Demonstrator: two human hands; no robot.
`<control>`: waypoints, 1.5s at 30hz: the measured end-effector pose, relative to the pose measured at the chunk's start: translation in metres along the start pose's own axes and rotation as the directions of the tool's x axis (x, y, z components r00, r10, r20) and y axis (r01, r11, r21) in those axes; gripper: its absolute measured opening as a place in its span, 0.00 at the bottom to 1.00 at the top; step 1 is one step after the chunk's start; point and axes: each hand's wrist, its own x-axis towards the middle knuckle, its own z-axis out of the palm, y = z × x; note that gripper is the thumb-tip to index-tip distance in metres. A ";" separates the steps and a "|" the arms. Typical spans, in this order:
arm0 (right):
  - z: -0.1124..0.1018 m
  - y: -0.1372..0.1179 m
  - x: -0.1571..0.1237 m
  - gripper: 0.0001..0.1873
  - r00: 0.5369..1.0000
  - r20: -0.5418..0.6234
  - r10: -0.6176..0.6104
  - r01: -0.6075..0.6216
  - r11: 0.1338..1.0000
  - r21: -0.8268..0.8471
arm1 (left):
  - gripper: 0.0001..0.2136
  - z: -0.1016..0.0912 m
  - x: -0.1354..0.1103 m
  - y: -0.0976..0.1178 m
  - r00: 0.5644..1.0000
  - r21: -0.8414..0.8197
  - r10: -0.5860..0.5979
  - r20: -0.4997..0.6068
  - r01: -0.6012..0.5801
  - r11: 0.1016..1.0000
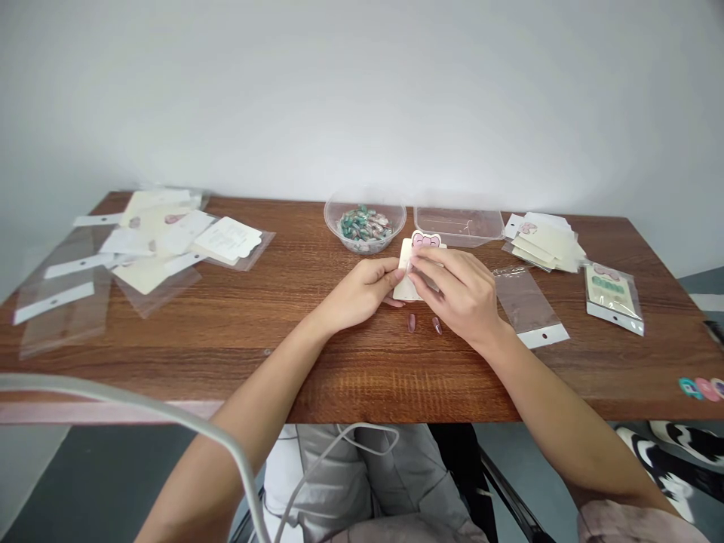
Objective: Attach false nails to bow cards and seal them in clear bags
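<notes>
My left hand (365,290) grips the left edge of a cream display card (405,289) with a pink cartoon top. Over the front of that card, my right hand (462,294) is closed in a pinch, its fingertips at the card's surface. Whatever lies between those fingertips is too small and covered to make out. Two brownish-pink false nails (412,323) lie apart on the table just below the card. Behind the hands stands a round clear bowl (333,232) of small wrapped pieces, green and pinkish.
A shallow clear tray (458,225) sits right of the bowl. On the right are stacked cards (546,240), a clear bag (523,302) and a packed card with green nails (614,296). Bags and cards (155,234) spread leftward. A pale cable (170,413) crosses the lower left.
</notes>
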 end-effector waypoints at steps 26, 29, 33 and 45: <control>0.002 -0.001 -0.001 0.07 0.996 0.027 0.080 -0.081 0.996 0.029 | 0.16 -0.003 0.000 -0.009 0.999 0.014 0.028 0.019 -0.029 0.999; 0.002 -0.002 0.000 0.07 0.998 -0.004 0.063 -0.063 0.997 0.036 | 0.16 -0.002 -0.001 -0.008 1.000 -0.101 -0.003 0.009 0.004 0.995; 0.002 -0.004 0.000 0.06 0.998 -0.001 0.071 -0.071 0.997 0.025 | 0.16 0.001 -0.002 -0.005 0.998 -0.244 -0.057 0.000 0.056 0.968; -0.001 0.007 0.003 0.13 0.991 0.082 0.109 -0.117 0.987 0.107 | 0.17 -0.001 0.005 -0.008 0.972 -0.147 -0.114 -0.204 0.085 0.986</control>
